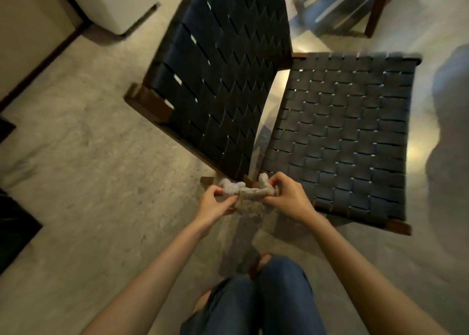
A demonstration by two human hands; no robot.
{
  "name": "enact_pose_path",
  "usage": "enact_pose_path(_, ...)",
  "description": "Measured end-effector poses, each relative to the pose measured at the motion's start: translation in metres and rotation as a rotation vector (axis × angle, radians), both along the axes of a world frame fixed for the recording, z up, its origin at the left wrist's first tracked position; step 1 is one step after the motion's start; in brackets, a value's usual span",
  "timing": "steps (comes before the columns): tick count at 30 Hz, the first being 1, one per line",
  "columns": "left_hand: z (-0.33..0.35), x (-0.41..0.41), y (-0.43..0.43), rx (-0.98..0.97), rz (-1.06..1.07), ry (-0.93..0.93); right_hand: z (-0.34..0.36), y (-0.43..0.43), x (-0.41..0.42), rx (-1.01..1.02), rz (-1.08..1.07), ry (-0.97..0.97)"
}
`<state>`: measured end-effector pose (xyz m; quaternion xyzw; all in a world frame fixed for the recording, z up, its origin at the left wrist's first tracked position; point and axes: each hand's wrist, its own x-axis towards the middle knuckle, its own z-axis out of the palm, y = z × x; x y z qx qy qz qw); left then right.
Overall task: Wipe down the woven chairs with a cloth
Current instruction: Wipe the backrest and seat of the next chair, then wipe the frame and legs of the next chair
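Overhead, cloth [247,193] stretched between hands, left grip [215,202] pinching one end, right grip [284,197] the other

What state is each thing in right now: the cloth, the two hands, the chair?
cloth: bunched up, held between both hands.
left hand: pinching the cloth's left end.
right hand: pinching its right end.
woven chair: standing on the floor, seat bare.

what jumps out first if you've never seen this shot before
Two dark woven chair surfaces fill the middle: a tilted panel at centre-left and a flat seat to its right. Just below where they meet, the left hand and right hand pinch a pale, bunched cloth stretched between them, above the person's jeans-clad knees.
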<state>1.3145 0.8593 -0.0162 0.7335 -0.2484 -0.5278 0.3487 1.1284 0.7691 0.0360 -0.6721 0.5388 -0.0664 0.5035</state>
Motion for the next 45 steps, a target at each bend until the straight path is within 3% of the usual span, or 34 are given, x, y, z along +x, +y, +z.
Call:
enact_pose_path(7,0.183,-0.014,0.0,-0.068,-0.025,0.03,0.171,0.008,-0.016,0.014,-0.036,-0.05)
enact_pose_path(15,0.291,0.018,-0.018,-0.195,0.009,-0.052,0.273,-0.014,0.016,-0.083,0.009,-0.111)
enact_pose_path(21,0.33,0.099,-0.021,-0.318,0.076,-0.03,0.307,-0.024,0.095,-0.151,0.032,-0.252)
enact_pose_path(24,0.341,0.157,-0.032,-0.351,-0.02,-0.059,0.313,-0.031,0.148,-0.18,0.137,-0.255)
enact_pose_path(34,0.373,0.355,-0.12,-0.363,-0.382,-0.249,0.331,-0.068,0.318,-0.277,-0.006,-0.072)
enact_pose_path(42,0.364,0.391,-0.235,-0.459,-0.746,-0.381,0.325,-0.119,0.346,-0.345,-0.243,0.152)
enact_pose_path(45,0.357,0.392,-0.284,-0.494,-0.804,-0.35,0.313,-0.15,0.351,-0.394,-0.296,0.212)
